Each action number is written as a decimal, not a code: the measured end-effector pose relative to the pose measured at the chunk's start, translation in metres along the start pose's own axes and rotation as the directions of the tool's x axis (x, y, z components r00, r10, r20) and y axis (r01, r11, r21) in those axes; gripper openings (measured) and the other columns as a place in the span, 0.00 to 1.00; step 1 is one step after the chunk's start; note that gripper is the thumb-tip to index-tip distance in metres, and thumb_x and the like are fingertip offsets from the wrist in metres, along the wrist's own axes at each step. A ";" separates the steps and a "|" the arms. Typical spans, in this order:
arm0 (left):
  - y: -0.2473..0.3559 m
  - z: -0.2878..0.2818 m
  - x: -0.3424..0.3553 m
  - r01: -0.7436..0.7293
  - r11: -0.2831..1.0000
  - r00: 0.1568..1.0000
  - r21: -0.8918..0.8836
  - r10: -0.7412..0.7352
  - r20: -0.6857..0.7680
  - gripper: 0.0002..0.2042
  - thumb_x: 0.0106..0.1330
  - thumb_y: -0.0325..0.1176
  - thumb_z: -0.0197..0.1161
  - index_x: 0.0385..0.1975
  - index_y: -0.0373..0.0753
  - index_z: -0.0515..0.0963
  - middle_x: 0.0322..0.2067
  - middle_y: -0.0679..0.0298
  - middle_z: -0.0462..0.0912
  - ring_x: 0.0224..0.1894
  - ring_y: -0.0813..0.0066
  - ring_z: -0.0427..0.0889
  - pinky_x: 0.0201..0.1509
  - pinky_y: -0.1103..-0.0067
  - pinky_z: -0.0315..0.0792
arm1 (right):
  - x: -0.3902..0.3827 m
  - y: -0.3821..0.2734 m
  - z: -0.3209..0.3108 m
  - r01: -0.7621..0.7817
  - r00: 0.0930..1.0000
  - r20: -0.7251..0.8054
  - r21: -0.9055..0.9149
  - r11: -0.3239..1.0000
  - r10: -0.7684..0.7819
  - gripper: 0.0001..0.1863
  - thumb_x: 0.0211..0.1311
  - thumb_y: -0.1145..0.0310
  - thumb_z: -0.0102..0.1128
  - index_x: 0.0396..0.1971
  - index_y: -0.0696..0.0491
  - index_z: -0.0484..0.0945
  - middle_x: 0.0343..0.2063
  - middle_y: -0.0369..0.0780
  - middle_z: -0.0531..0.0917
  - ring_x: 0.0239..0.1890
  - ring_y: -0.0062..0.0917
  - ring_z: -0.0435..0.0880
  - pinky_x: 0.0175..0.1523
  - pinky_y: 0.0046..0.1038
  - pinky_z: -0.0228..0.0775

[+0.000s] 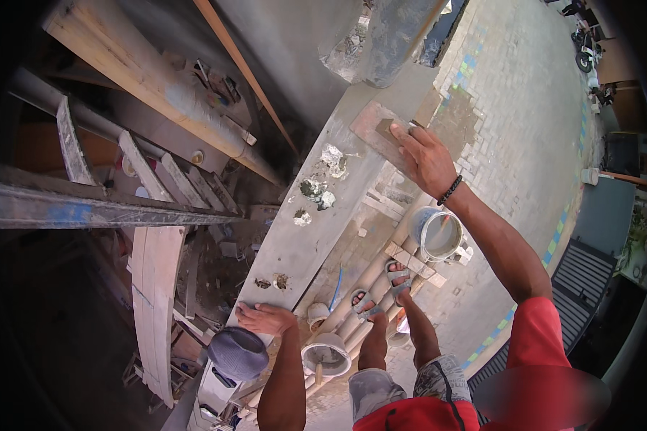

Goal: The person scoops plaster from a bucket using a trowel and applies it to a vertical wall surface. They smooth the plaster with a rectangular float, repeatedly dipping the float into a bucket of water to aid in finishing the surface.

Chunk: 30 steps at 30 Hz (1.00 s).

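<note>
Here I'm mid-smoothing: my right hand (425, 154) grips the wooden float (378, 133) flat on the grey plastered beam (302, 237), far end, while my left hand (264, 317) rests spread near. Next stroke likely needs even pressure.

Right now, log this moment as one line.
right hand: pressing wooden float on concrete ledge | left hand: flat on ledge | bucket: below, on scaffold poles

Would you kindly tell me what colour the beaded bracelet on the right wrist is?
Black; the bracelet shows best in the head view, just behind the right hand.
</note>
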<state>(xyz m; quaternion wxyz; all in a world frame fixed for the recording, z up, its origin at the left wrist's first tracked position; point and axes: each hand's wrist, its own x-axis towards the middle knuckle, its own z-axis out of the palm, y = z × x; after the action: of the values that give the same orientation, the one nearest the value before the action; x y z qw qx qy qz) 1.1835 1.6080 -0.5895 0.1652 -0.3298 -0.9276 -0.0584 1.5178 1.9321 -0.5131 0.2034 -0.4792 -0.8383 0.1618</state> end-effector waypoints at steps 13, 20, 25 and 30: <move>0.004 -0.001 -0.001 -0.027 1.000 1.000 -0.013 0.027 -0.013 0.21 0.74 0.41 0.37 0.57 0.33 0.64 0.56 0.45 0.64 0.54 0.46 0.65 0.57 0.55 0.58 | -0.004 0.007 -0.001 -0.106 0.992 -0.075 -0.003 0.994 0.106 0.25 0.58 0.78 0.55 0.58 0.52 0.71 0.32 0.46 0.74 0.35 0.41 0.75 0.43 0.37 0.69; -0.002 -0.001 -0.002 0.011 1.000 1.000 0.001 -0.011 0.019 0.21 0.74 0.42 0.36 0.58 0.33 0.64 0.57 0.45 0.63 0.57 0.45 0.64 0.58 0.54 0.57 | -0.001 0.007 -0.024 -0.199 0.965 -0.165 0.041 0.979 0.203 0.23 0.57 0.78 0.55 0.55 0.53 0.74 0.29 0.46 0.75 0.34 0.40 0.76 0.42 0.35 0.69; 0.006 0.000 -0.003 0.029 0.999 0.999 -0.036 -0.028 0.019 0.23 0.75 0.44 0.36 0.59 0.34 0.64 0.59 0.45 0.63 0.59 0.45 0.62 0.61 0.54 0.55 | -0.013 -0.002 0.000 -0.065 0.996 -0.054 0.022 0.998 0.066 0.24 0.57 0.76 0.56 0.56 0.52 0.74 0.34 0.46 0.77 0.34 0.41 0.76 0.42 0.37 0.70; 0.000 -0.004 -0.002 0.070 0.997 0.996 -0.016 -0.069 0.056 0.24 0.75 0.45 0.35 0.59 0.34 0.64 0.59 0.45 0.63 0.60 0.45 0.61 0.61 0.54 0.54 | 0.032 -0.021 -0.005 0.106 0.992 -0.069 0.044 0.993 -0.102 0.25 0.56 0.76 0.57 0.57 0.49 0.73 0.34 0.45 0.76 0.36 0.41 0.76 0.44 0.38 0.71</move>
<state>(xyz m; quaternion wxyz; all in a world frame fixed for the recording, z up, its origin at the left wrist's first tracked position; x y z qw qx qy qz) 1.1854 1.6061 -0.5866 0.1342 -0.3002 -0.9423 -0.0630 1.4907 1.9500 -0.4933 0.2509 -0.4350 -0.8508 0.1548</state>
